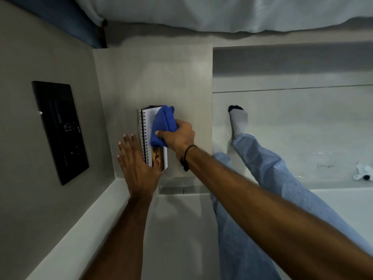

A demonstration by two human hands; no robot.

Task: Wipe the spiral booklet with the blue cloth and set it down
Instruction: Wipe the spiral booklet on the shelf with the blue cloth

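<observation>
We see our right hand (178,136) clamped around a bunched blue cloth (163,126), fingers wrapped over its folds, pressing the cloth down onto the upper half of the spiral booklet (154,156). A dark cord bracelet (186,156) circles that wrist. Our left hand (136,161) lies open and flat, fingers spread and extended, its thumb side resting against the lower corner of the booklet beside the wire binding (143,136); the rest of the palm sits on the tabletop (153,77) to the left. The two hands are apart, with the booklet between them. The booklet lies flat on the pale grey tabletop, its spiral edge along the left, a white printed page showing above and an orange-brown picture near the lower end. The cloth covers the top right part of the cover and reaches just past its far edge. To the left, on the adjoining grey wall (24,118), there is a black rectangular panel (60,132) with faint markings that we cannot read. To the right of the tabletop, our legs in light blue jeans (262,178) stand on the pale floor (302,128), and one foot wears a white sock with a dark toe (239,120). White bedding (222,13) hangs across the top of the view, and a small white crumpled object (363,173) lies on the floor at the far right.
</observation>
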